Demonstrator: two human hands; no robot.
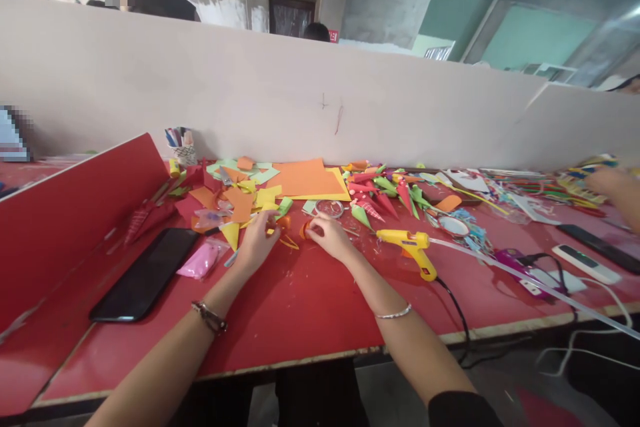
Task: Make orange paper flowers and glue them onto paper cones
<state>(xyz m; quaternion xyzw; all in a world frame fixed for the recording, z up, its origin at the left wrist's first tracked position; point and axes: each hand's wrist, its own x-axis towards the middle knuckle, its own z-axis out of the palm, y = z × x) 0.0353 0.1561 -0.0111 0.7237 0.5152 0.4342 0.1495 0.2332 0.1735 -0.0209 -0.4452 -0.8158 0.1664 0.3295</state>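
Bare forearms [430, 353] come in closest, at half past four and half past seven on a clock face centred between the hands, over a red table [305, 310]. The right hand [331, 237] has its thumb and fingertips closed on a small orange curl [305, 231], just right of centre. The left hand [257, 243] is curled, thumb near index finger, beside an orange scrap [285, 222]; whether it grips that scrap I cannot tell. A thin yellow strip [290, 243] lies near, at seven o'clock.

Both orange bits look like paper: likely almost weightless, springy and quick to crease. An edge pinched lightly between thumb and fingertip should suit them; squeezing across the curve would probably flatten it.

Past three o'clock rests a yellow glue gun [407, 247], best taken by its handle, since the nozzle may be hot. Paper cones [385, 200] crowd two o'clock, orange sheets [306, 180] twelve, paper scraps [239, 203] ten. Between eight and nine are a pink packet [201, 259] and, farther out, a black phone [145, 277].
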